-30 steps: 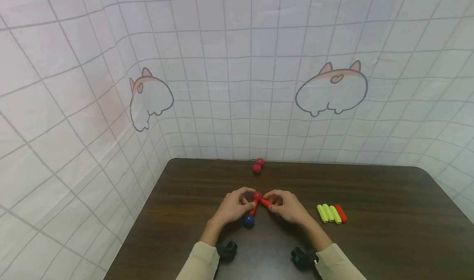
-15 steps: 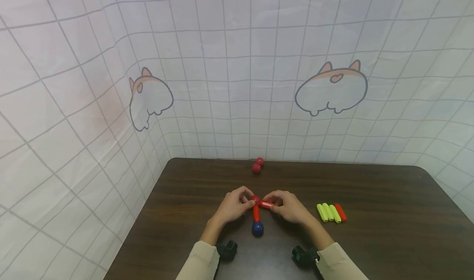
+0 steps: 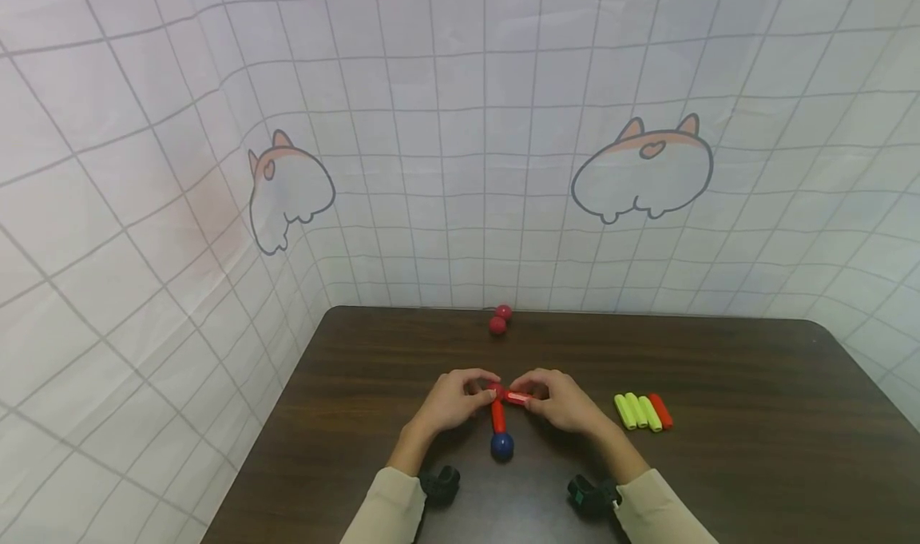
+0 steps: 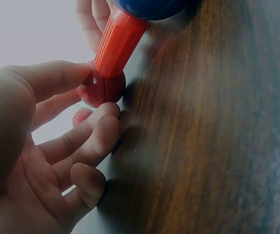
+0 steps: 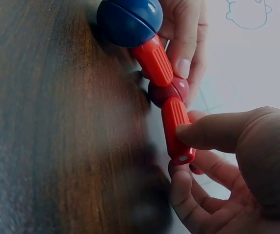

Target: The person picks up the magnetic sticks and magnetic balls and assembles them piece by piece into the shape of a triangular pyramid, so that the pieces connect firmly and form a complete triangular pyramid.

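Between thumb and fingers, my left hand (image 3: 454, 400) pinches a red ball (image 4: 103, 90). One end of a ribbed red rod (image 4: 120, 44) meets that ball, and a larger blue ball (image 3: 501, 446) sits on the rod's near end, toward me. A second red rod (image 5: 175, 124) is pinched by my right hand (image 3: 557, 400); its inner end touches the red ball, and its outer end shows a small silvery disc. In the head view, the left fingers partly cover the red ball.
Two red balls (image 3: 497, 325) lie together near the table's back edge. To the right, several yellow-green rods (image 3: 632, 411) and a red rod (image 3: 660, 410) lie side by side on the dark wooden table (image 3: 747, 464). A white grid-patterned cloth (image 3: 460, 168) hangs behind.
The rod with the blue ball has swung rightward to point toward me. The right-hand rod has turned nearly level. Both hands stay close to where they were.
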Demonstrator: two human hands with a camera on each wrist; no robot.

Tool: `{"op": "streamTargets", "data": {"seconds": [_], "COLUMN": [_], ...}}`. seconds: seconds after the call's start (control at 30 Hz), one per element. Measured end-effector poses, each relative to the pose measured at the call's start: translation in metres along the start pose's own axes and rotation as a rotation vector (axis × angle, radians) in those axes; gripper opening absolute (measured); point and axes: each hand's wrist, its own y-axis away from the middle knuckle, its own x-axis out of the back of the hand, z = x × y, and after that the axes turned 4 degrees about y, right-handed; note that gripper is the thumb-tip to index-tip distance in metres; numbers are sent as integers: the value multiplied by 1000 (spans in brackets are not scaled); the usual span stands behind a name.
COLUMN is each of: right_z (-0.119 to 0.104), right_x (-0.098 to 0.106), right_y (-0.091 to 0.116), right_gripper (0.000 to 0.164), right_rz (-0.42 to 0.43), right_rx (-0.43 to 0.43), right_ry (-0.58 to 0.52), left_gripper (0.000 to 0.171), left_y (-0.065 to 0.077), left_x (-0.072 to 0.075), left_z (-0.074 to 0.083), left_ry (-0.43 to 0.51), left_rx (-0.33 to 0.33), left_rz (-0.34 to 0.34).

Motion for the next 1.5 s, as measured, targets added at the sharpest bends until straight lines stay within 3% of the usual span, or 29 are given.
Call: {"op": "streamTargets", "data": {"seconds": [0.47, 1.0, 1.5], "right_z": [-1, 3, 8], "right_x": [-1, -3, 9], "right_y": [-2, 1, 1], "right_gripper": [27, 23, 24], "right_rz": [-9, 44, 41], "right_rx": [-13, 52, -12], "right_ry": [3, -20, -57], "left_gripper": [23, 25, 23], "left_y": [1, 3, 3], "left_x": [0, 0, 3], "left_z": [2, 2, 2], "left_ry": [20, -14, 11], "left_rx": [2, 1, 14], "left_rz": [32, 12, 20]}}
